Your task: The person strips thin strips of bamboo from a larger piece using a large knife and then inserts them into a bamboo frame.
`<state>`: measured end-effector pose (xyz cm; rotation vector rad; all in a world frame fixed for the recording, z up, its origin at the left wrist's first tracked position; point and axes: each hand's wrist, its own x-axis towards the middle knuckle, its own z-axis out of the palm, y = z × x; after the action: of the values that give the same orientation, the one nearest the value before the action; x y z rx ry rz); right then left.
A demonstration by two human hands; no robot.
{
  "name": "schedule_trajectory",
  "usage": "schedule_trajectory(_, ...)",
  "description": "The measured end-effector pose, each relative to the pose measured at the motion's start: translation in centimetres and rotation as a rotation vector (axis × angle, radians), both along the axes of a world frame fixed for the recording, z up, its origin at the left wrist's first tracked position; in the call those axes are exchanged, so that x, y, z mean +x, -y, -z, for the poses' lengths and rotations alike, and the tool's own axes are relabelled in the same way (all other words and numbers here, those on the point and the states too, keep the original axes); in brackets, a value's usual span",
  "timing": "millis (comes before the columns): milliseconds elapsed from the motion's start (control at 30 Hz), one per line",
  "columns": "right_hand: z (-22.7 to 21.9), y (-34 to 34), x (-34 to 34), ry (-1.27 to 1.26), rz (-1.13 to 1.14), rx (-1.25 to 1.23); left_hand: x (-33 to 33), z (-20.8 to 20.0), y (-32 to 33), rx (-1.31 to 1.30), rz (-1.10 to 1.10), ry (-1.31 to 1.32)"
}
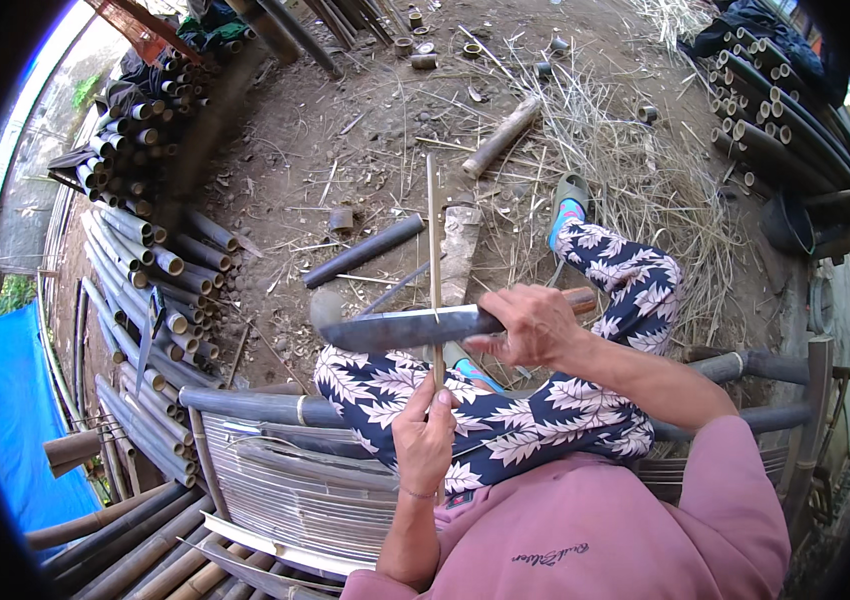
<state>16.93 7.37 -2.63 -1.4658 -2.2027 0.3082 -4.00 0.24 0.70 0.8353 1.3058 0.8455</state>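
My left hand point(423, 440) is closed around the lower part of a thin bamboo strip point(434, 220), which stands nearly straight up the picture in front of me. My right hand point(530, 325) grips the wooden handle of a machete point(395, 328). Its broad dark blade points left and lies across the strip, above my left hand. Whether the edge has bitten into the strip I cannot tell. Below the blade are my legs in dark leaf-patterned trousers point(505, 440).
Bamboo tubes point(160, 260) are stacked at the left, more poles point(765, 100) at the right. A dark bamboo piece point(365, 250), a flat wooden block point(461, 245) and a short log point(502, 137) lie on the dirt among shavings point(635, 190). I sit on a bamboo bench point(285, 470).
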Motion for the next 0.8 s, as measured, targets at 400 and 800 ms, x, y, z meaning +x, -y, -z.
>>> schedule_trajectory(400,-3.5,-2.8,3.3,-0.151,0.207,-0.278,-1.5,-0.7,1.8,-0.126,0.038,0.142)
schedule_trajectory(800,-2.1,-4.6,4.2,-0.113,0.261,-0.084,-0.5,-1.6,4.5,-0.026,0.094,0.134)
